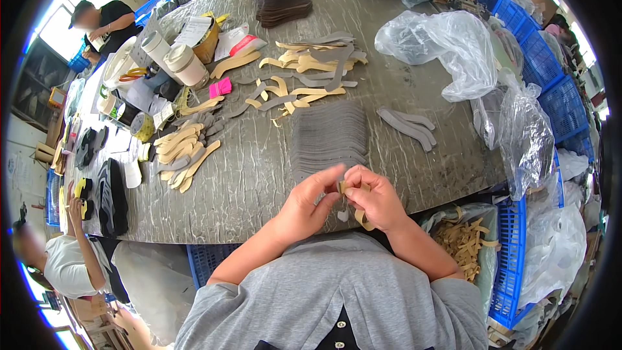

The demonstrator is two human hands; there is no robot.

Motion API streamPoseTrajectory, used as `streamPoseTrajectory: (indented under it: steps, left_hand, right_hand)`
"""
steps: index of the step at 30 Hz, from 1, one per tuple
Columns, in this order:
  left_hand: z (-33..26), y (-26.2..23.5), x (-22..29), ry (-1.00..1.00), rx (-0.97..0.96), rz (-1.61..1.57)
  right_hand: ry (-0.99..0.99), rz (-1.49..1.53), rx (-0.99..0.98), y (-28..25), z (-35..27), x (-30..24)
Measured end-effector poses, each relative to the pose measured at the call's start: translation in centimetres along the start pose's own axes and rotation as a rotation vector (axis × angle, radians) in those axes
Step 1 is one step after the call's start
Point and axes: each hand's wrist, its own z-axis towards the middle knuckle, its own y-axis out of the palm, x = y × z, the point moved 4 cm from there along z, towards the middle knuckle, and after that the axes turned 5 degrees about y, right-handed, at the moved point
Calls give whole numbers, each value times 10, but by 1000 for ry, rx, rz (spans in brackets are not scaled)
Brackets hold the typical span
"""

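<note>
My right hand is closed in a pinch on a tan strip, whose lower end curls out below the fingers. Close beside it, my left hand has its thumb and forefinger apart, the fingertips slightly blurred near the strip's upper end. A small pale piece hangs between the hands; what it belongs to is unclear. Just beyond my fingers lies a long stack of grey curved strips. A few loose grey strips rest to its right. Mixed tan and grey strips are heaped farther away.
More strips lie at left, near cups and a pink object. Clear plastic bags cover the right side. Below the table edge, a lined bin holds tan scraps beside a blue crate. Other people work around the table.
</note>
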Motion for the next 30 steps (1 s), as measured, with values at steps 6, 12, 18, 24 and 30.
streamPoseTrajectory:
  steps: [6, 12, 18, 24, 30]
  left_hand:
    - [10, -17, 2, 311, -119, 308]
    - [-5, -48, -96, -598, 185, -258]
    - [-16, -36, -89, -557, 208, -377]
    - [-12, -38, -61, -443, 118, -139]
    - [-22, -47, -58, -494, 89, -115]
  right_hand:
    - [-54, 524, 131, -30, -28, -20]
    - [93, 86, 369, -207, -142, -3]
    - [774, -1629, 98, -241, -220, 82]
    - [-162, -156, 443, -92, -87, 0]
    - [-38, -117, 247, -54, -31, 20]
